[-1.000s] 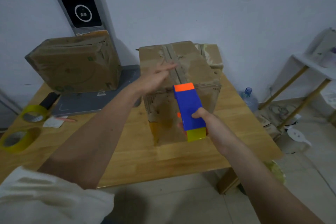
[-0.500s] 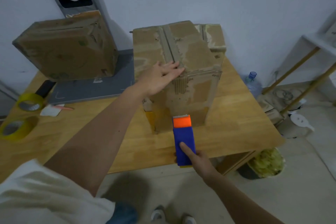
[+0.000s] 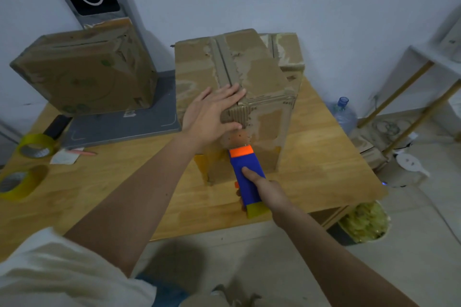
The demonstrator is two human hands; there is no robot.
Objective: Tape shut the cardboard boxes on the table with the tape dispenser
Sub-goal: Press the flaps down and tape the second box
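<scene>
A tall cardboard box (image 3: 254, 75) stands in the middle of the wooden table (image 3: 321, 157), with a tape strip along its top seam. My left hand (image 3: 212, 112) lies flat on the box's near top edge, fingers straight, thumb over the front face. My right hand (image 3: 267, 189) grips the blue tape dispenser (image 3: 245, 177). Its orange end touches the lower front face of the box, and its yellow end points toward me. A second cardboard box (image 3: 84, 75) leans at the back left. A third box (image 3: 289, 52) stands behind the middle one.
Two yellow tape rolls (image 3: 37, 144) (image 3: 18, 182) lie at the table's left edge, near a slip of paper and a pen. A grey flat base (image 3: 119, 124) with an upright panel sits under the left box. A water bottle (image 3: 343, 112), shelf and bin stand to the right on the floor.
My right hand has brought the dispenser down the box's front face, off it toward the table edge, then back up against the lower front. My left hand has settled flat on the box top.
</scene>
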